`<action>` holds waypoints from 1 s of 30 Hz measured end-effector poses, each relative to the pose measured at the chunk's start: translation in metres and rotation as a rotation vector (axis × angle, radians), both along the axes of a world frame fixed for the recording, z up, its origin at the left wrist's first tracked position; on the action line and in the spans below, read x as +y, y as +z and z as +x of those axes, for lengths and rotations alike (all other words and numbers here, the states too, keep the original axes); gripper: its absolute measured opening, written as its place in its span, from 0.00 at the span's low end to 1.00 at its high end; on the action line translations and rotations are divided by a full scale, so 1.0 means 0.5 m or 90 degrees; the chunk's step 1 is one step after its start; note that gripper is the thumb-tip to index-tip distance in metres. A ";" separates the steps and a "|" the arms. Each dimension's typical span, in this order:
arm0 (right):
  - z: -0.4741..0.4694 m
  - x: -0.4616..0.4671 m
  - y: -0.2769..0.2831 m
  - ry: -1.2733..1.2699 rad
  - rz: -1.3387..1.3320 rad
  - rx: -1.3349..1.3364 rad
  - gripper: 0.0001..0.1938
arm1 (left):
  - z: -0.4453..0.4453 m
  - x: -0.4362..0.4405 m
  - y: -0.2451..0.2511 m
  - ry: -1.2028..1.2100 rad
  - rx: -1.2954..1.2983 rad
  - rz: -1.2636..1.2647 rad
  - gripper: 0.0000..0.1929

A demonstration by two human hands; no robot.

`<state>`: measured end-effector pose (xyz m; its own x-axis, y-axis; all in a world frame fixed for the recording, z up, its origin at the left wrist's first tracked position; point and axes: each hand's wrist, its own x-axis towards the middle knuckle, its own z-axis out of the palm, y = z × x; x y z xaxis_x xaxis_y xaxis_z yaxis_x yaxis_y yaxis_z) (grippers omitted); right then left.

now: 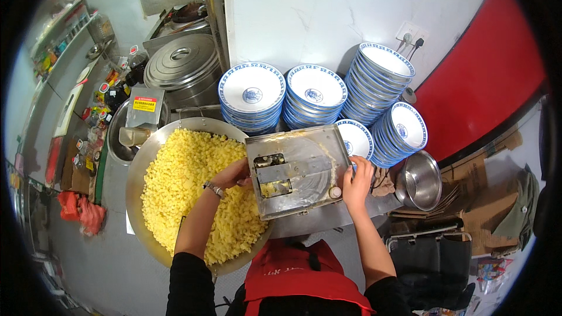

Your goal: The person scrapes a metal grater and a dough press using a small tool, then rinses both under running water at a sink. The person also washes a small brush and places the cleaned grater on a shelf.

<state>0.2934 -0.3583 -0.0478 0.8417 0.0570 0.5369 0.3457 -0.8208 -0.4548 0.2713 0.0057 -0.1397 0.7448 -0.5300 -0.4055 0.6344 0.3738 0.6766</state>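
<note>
A square stainless-steel machine housing (303,175) lies in front of me, with a round mark and two slots in its face. Yellow bits show in the lower slot. My right hand (359,182) grips its right edge, close to a small round knob (335,192). At the left edge is my left hand (232,174), whose fingers are partly hidden by the housing. Below that hand, a wide metal basin (136,210) holds a heap of small yellow cubes (189,184), which look like diced potato.
Stacks of blue-rimmed bowls (251,87) stand along the wall behind the housing. A lidded steel pot (182,61) is at back left. Near it, a metal part with a warning label (145,105) rests over a steel bowl (116,140). Another steel bowl (419,180) sits at right, above cardboard (487,215).
</note>
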 end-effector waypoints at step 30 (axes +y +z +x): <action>-0.004 0.004 -0.002 -0.018 0.049 -0.010 0.12 | -0.050 -0.023 0.221 0.027 -0.947 1.070 0.08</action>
<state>0.2915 -0.3565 -0.0487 0.8338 -0.0095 0.5520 0.3299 -0.7931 -0.5120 0.2464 -0.0056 -0.0292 0.8485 -0.3910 0.3567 -0.4602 -0.8779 0.1323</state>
